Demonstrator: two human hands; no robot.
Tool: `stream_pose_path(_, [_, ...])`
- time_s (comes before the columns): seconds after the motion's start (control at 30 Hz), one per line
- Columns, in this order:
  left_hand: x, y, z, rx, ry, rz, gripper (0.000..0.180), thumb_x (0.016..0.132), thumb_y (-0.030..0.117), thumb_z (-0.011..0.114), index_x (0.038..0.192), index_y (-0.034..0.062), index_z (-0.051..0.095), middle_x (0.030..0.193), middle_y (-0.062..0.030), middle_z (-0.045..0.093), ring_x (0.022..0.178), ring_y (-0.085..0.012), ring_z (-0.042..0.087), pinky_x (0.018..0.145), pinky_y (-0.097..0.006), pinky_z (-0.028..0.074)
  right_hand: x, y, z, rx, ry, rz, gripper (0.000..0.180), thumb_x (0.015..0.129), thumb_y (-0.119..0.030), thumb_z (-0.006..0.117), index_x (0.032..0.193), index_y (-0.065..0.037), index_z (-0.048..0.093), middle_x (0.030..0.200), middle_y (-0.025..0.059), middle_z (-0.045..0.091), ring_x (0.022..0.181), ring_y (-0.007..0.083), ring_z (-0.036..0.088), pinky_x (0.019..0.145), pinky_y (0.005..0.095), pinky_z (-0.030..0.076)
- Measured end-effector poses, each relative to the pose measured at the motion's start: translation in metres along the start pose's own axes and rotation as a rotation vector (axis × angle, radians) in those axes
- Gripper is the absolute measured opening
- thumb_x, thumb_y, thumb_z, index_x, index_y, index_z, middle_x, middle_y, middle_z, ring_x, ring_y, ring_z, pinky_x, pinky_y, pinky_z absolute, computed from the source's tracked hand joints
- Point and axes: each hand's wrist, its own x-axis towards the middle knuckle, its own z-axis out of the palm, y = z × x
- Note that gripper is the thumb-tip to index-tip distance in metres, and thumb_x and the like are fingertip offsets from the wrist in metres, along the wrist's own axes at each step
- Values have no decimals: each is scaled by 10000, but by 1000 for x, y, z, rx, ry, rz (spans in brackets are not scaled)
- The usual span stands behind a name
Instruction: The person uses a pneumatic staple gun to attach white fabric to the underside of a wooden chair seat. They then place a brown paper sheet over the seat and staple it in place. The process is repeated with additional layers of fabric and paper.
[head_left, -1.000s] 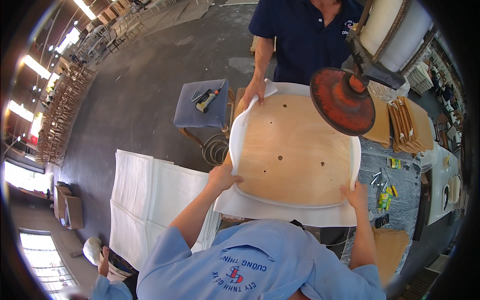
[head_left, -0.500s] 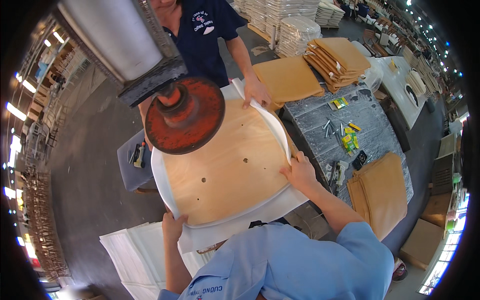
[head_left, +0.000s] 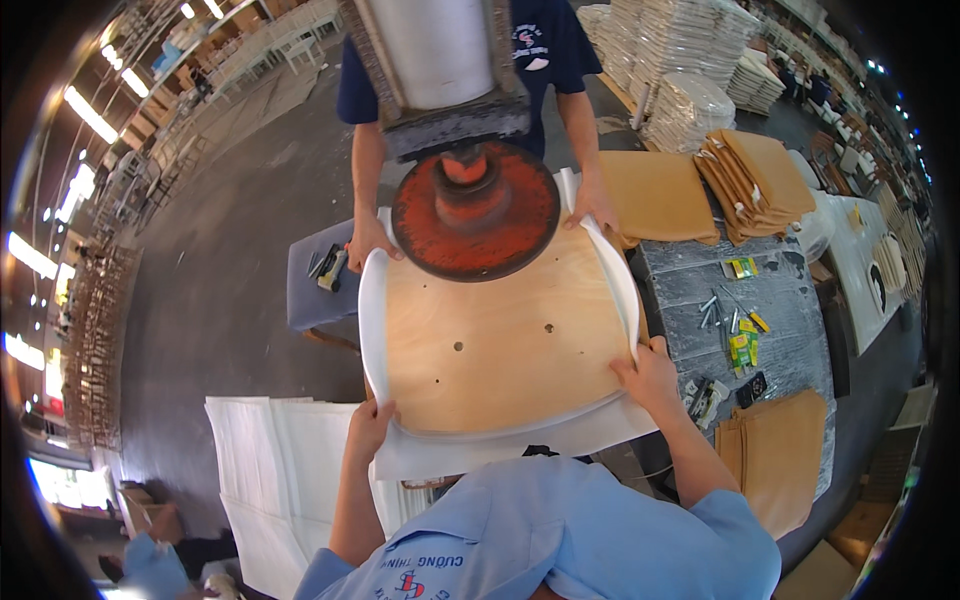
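Note:
A wooden seat board [head_left: 500,350] lies on a white cover [head_left: 372,330] whose edges fold up around it. My left hand [head_left: 368,425] grips the cover at the near left corner. My right hand [head_left: 650,375] presses the cover's edge at the near right corner. A round orange-red press disc [head_left: 475,210] hangs over the board's far part. A person in a dark blue shirt stands opposite; one hand [head_left: 370,240] holds the far left edge, the other hand [head_left: 592,210] the far right edge.
Tan boards [head_left: 655,195] and a stack of them [head_left: 760,180] lie to the right, beside a grey worktop [head_left: 780,310] with small tools. More tan boards [head_left: 780,450] sit lower right. White sheets [head_left: 270,470] lie lower left. A grey stool [head_left: 310,290] stands at left.
The view has swung, so the board now sits squarely in front of me. The press disc now hangs over the board's far middle. Both my hands stay on the near corners.

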Motion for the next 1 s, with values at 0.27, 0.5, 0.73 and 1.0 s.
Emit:
stream_pose_path(0.27, [13, -32, -10, -830, 63, -200, 206, 1132, 226, 641, 1129, 37, 723, 998, -76, 750, 849, -181, 727, 766, -345, 616, 26, 71, 30, 625, 270, 129, 368, 1056, -343, 707, 1189, -2, 744, 1104, 159, 690, 1002, 324, 715, 868, 479, 572])
stream_pose_path(0.5, [21, -60, -30, -592, -172, -309, 386, 1096, 238, 730, 1399, 2, 696, 1199, -65, 778, 1024, -140, 744, 899, -322, 620, 40, 85, 16, 904, -279, 425, 278, 1052, -228, 715, 1227, -12, 733, 907, 25, 744, 718, 137, 687, 622, 300, 541])
stream_pose_path(0.73, [17, -58, -3, -539, -112, -354, 595, 986, 378, 843, 1337, -86, 716, 1127, -143, 807, 919, -190, 787, 788, -369, 639, 41, 74, 20, 730, -296, 486, 447, 1039, -265, 735, 1331, 73, 718, 989, 116, 795, 746, 174, 735, 627, 344, 575])
stream_pose_path(1.0, [15, -53, 5, -451, 31, -252, 543, 1025, 403, 792, 1223, -102, 769, 1032, -143, 812, 868, -191, 783, 767, -364, 625, 40, 83, 30, 812, -258, 442, 489, 1045, -288, 731, 1335, 107, 727, 1099, 160, 800, 900, 220, 763, 756, 368, 589])
